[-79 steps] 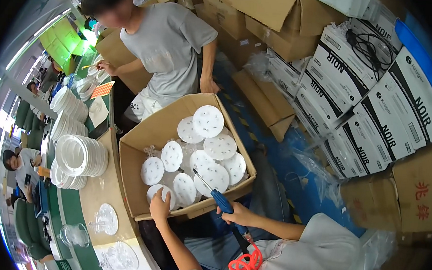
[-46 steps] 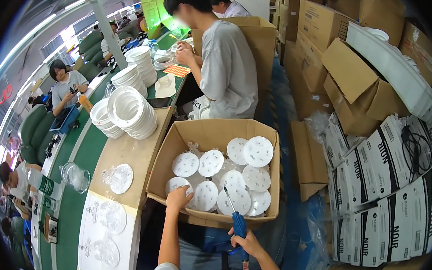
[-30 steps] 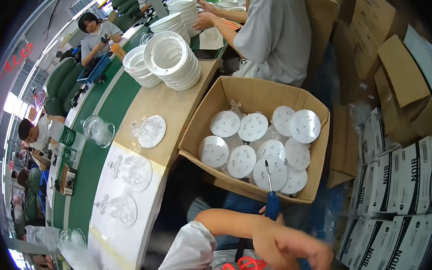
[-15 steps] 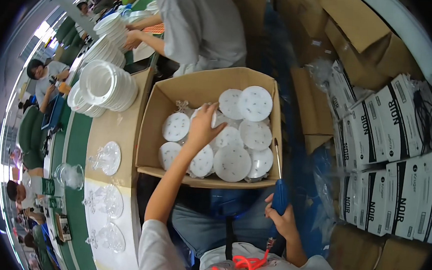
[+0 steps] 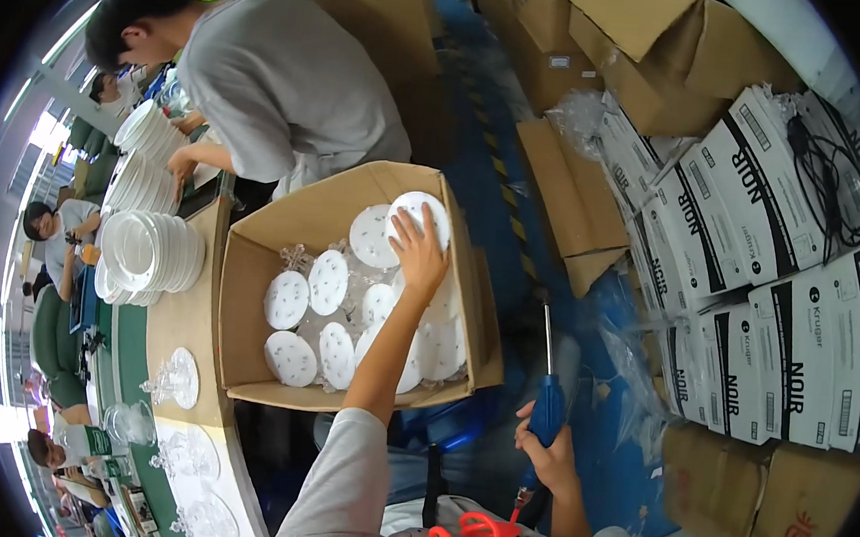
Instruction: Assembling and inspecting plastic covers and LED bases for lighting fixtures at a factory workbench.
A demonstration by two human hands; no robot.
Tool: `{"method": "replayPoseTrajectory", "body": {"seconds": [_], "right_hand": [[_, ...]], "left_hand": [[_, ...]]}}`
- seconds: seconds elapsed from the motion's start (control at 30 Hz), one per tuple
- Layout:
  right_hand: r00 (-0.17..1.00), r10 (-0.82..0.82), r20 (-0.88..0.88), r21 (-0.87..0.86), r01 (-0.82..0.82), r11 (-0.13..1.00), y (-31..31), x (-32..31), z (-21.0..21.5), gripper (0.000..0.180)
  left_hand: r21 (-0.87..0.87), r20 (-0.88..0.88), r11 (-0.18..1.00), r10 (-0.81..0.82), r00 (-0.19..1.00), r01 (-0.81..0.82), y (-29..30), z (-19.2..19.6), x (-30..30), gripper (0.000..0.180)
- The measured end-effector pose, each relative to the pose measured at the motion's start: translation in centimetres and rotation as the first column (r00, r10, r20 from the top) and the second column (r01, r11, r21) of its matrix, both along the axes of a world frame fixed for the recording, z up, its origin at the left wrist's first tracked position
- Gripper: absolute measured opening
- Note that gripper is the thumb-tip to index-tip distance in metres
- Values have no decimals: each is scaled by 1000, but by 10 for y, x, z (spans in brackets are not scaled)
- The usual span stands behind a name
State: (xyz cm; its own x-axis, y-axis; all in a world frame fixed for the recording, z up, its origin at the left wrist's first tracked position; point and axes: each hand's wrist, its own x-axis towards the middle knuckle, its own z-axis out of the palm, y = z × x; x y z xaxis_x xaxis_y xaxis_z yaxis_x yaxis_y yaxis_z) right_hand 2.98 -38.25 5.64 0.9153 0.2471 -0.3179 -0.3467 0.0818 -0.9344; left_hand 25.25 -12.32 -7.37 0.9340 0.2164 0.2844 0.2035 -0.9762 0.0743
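Left hand (image 5: 418,253) splays open over a white disc (image 5: 440,217), mid-frame; uneven piling could tip it! Right hand (image 5: 552,455) clutches the screwdriver (image 5: 547,408).

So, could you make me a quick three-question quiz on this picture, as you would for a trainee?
1. Multiple choice: what does the right hand hold?
A) a hammer
B) a blue-handled screwdriver
C) a paintbrush

2. True or false: the left hand is on a white disc in the open cardboard box.

3. Fill in: in the picture, the stacked white rings stand to the ____ of that box.

Key: 1 B; 2 true; 3 left.
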Motion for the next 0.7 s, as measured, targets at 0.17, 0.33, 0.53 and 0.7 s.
{"method": "replayPoseTrajectory", "body": {"seconds": [0.17,0.33,0.53,0.7], "right_hand": [[998,-54,11,16,54,998,-17,6,-5,19],[997,-52,51,6,52,999,-19,5,-5,19],[998,62,33,29,-63,998,-7,5,6,21],[929,363,76,76,-368,927,14,10,14,20]], "left_hand": [[-65,130,992,-102,986,111,8,-3,-5,66],[-507,195,860,51,980,56,15,30,-13,55],[-683,426,709,191,885,175,75,90,-48,41],[-825,278,-357,420,864,439,112,133,-167,48]]}}
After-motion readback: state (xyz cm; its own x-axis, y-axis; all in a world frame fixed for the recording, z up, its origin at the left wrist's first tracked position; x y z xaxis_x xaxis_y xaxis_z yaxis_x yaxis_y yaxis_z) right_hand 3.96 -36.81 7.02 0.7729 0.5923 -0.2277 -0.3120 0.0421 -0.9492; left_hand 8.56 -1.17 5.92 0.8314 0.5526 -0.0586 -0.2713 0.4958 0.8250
